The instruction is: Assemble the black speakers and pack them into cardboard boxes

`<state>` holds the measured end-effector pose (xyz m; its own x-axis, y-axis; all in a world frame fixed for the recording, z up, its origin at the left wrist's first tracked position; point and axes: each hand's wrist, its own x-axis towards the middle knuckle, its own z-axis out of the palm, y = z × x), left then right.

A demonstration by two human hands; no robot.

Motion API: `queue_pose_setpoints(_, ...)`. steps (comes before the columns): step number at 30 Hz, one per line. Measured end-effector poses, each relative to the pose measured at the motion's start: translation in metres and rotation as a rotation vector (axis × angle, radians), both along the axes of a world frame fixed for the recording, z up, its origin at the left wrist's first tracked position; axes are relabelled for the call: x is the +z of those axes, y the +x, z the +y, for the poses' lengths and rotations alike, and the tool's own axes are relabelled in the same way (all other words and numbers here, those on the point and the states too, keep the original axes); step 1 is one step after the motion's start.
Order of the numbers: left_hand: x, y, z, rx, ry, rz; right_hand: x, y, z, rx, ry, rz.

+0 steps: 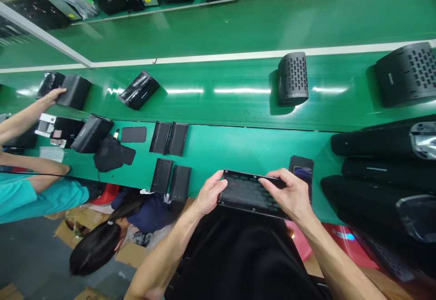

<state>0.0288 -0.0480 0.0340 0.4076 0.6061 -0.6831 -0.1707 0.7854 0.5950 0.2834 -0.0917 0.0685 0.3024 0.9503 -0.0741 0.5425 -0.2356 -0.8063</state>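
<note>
While fingers of L hand (208,195) & R hand (293,194) pinch opp. ends of the black panel (248,193), it's held at near edge of desk (218,150); uneven thumb pressure cd flex it, & a loose grip cd drop it.

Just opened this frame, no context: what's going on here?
A person holds a black panel by the near edge of the green bench: left hand on its left end, right hand toward its right end. Four other black panels lie on the bench to the left. Farther left, a co-worker's hand is on a black casing.
</note>
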Motion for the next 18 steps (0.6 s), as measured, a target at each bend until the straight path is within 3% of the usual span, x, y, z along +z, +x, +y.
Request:
queue_pose_setpoints(4, -0.0013, -0.0003, 0.0023, -0.042, 0.023, 0.004, -0.0008, -0.0016, 0.0026, -0.016, -0.033, -0.060)
queue_pose_setpoints(9, -0.0028, 0.0003, 0.0038, 0.025, 0.013, 0.074, -0.0014, -0.0020, 0.0044, 0.000, -0.002, -0.065)
queue_pose_setpoints(18, 0.0034, 0.0041, 0.0085, -0.034, 0.089, 0.105, 0.0042, -0.0042, 0.0064, -0.048, -0.021, -0.025)
